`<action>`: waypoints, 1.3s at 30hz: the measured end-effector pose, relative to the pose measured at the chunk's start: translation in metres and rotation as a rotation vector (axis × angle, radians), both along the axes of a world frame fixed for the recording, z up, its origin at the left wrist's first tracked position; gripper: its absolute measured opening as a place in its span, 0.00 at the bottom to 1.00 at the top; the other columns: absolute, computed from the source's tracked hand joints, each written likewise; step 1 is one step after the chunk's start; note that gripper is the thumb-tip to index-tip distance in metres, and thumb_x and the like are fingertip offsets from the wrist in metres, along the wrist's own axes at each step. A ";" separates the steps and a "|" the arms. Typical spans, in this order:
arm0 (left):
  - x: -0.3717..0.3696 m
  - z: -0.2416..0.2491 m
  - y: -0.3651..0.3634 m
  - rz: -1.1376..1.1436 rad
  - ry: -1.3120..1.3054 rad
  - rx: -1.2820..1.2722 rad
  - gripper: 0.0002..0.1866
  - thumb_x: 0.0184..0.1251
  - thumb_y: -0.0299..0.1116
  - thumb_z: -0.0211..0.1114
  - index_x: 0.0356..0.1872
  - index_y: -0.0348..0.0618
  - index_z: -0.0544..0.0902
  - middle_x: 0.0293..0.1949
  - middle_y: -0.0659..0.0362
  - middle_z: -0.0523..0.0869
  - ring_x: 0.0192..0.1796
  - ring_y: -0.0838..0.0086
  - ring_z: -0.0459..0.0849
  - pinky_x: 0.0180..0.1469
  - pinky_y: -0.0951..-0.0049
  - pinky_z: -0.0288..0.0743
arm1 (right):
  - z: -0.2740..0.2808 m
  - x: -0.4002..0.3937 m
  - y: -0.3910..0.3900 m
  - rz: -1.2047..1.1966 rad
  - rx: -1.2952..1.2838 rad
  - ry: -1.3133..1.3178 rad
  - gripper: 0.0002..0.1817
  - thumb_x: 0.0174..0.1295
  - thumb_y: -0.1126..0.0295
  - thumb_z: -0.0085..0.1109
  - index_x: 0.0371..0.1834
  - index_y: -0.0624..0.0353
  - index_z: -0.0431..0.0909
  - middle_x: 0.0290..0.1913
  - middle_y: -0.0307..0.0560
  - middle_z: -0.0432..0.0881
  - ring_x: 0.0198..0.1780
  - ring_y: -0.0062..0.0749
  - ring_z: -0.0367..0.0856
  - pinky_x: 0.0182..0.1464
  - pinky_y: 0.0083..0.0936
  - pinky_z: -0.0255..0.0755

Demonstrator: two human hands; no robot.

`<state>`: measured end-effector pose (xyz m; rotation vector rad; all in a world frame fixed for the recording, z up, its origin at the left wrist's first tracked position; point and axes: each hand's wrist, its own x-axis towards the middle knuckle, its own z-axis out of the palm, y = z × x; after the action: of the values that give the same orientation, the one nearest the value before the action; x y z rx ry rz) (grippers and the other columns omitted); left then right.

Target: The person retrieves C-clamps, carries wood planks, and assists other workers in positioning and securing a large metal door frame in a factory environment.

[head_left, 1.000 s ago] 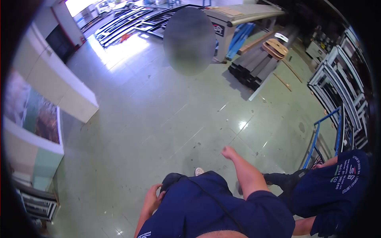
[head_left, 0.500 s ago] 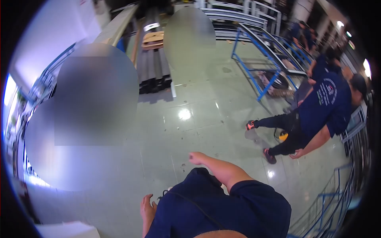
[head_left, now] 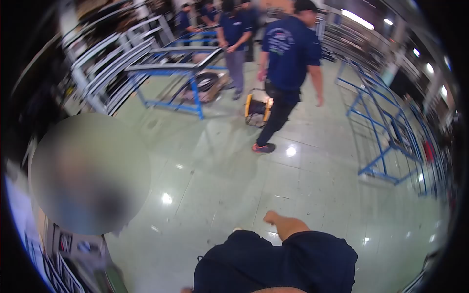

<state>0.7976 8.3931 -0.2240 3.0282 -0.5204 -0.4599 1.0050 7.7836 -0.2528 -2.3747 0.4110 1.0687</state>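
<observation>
My right hand (head_left: pixel 270 218) hangs out in front of my dark blue shirt (head_left: pixel 273 259), over the pale green floor (head_left: pixel 220 195). Its fingers look curled in and nothing shows in them. Only a sliver of my left hand (head_left: pixel 186 290) appears at the bottom edge, beside the shirt; its fingers are hidden. Neither hand is seen touching any object.
A person in dark blue (head_left: pixel 290 53) walks ahead, by a yellow cable reel (head_left: pixel 257 108). Blue-legged frames stand left, a work table (head_left: pixel 171 66), and right, a rack (head_left: pixel 386 127). Several people are behind the table. A blurred round patch covers the left.
The view has swung to the right, so the table and the walking person now sit further left. The right-hand rack came into sight. My left hand has dropped almost out of view.
</observation>
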 end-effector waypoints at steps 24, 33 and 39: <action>0.622 0.039 -0.443 -1.106 0.533 0.008 0.23 0.63 0.41 0.63 0.53 0.35 0.77 0.45 0.48 0.83 0.40 0.58 0.84 0.41 0.61 0.79 | 0.061 -0.030 -0.148 -1.199 -0.081 -0.526 0.12 0.47 0.66 0.53 0.24 0.65 0.81 0.32 0.63 0.83 0.37 0.55 0.82 0.41 0.44 0.75; 0.613 0.058 -0.685 -1.100 0.702 -0.057 0.23 0.63 0.40 0.63 0.55 0.35 0.76 0.46 0.48 0.83 0.37 0.59 0.84 0.35 0.60 0.80 | 0.026 -0.195 -0.066 -1.909 -0.342 -0.186 0.16 0.52 0.61 0.55 0.35 0.62 0.83 0.42 0.61 0.83 0.46 0.54 0.81 0.50 0.42 0.74; 0.492 0.089 -0.816 -1.227 0.921 -0.143 0.24 0.63 0.37 0.63 0.57 0.35 0.73 0.47 0.49 0.82 0.36 0.66 0.84 0.35 0.68 0.81 | 0.044 -0.222 0.077 -2.421 -0.456 0.080 0.21 0.58 0.60 0.49 0.48 0.64 0.78 0.53 0.63 0.79 0.56 0.54 0.77 0.59 0.42 0.71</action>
<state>1.2894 7.5769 -0.1346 1.6425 -2.0027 -1.5435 0.7826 7.8604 -0.2085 -0.4831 2.4927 -0.2694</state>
